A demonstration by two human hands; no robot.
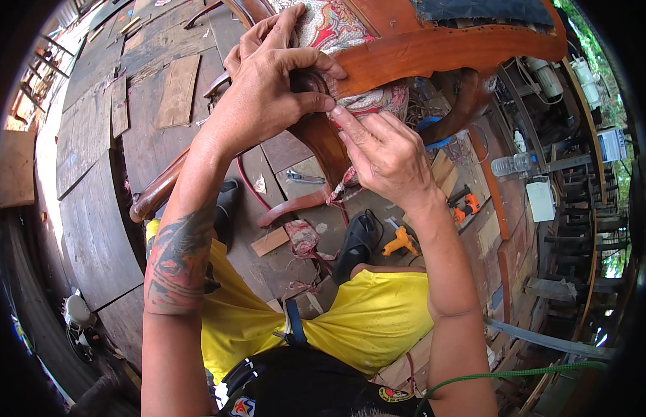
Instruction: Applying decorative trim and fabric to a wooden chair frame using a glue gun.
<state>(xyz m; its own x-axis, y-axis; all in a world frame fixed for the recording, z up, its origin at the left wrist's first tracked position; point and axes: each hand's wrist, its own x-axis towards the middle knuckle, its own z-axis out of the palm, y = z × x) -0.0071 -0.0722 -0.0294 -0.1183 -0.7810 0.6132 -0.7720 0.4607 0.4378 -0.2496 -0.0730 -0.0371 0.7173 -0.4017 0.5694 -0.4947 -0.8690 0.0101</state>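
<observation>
1. Chair frame (434, 48) of reddish-brown wood fills the top of our view, turned over above the plank floor (94, 229), with patterned red fabric (330, 28) stretched over its seat
2. Our left hand (267, 83) wraps over the corner where the curved leg (323, 146) meets the frame, fingers bent and pressing on the wood and the cloth edge
3. Our right hand (385, 153) sits just below it, forefinger and thumb pinched on the fabric edge beside the left thumb
4. Below the hands we see yellow shorts, a black sandal (356, 243), a yellow glue gun (401, 241) and an orange tool (465, 205) on the floor
5. A clear plastic bottle (512, 165) lies well off to the right
</observation>
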